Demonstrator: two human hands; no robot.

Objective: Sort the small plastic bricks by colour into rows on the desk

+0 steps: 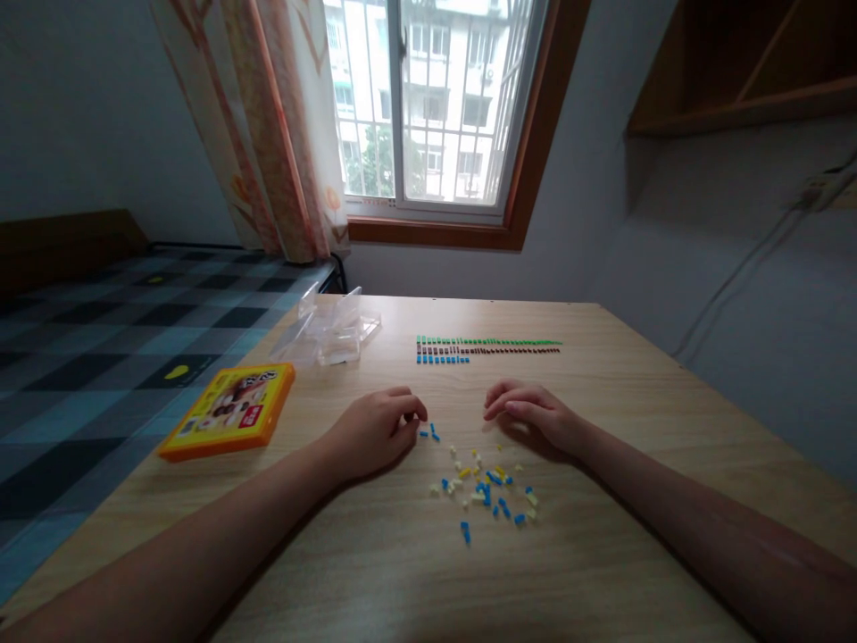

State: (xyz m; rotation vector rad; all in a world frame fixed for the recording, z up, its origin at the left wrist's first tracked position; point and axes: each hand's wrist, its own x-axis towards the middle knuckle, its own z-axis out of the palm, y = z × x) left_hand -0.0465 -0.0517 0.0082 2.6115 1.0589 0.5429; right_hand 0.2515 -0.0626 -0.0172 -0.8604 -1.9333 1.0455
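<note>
1. The left hand (378, 433) rests on the tabletop (603, 572) with its fingers curled in and thumb against the fingertips. Whether it pinches anything is hidden by the curl.
2. The right hand (536, 420) lies palm down with fingers stretched out together and pointing left. It holds nothing that shows.
3. A blue pair (432, 435) of tiny pieces lies just beside the left fingertips.
4. The loose pieces (486, 487) are scattered between the two hands and a little nearer the person. They are small blue, yellow and pale bits, too small for their shape to be made out.
5. Farther back lie three straight rows (488, 346): green at the back, a dark one in the middle and a shorter blue one in front.
6. Left of the rows sits an open clear case (331, 330), its contents unclear.
7. An orange box (231, 409) lies near the left edge, its print unreadable.
8. A checked bed (100, 330) stands beside the tabletop, cut off by the frame. A curtain (268, 134) hangs by the window (435, 98).
</note>
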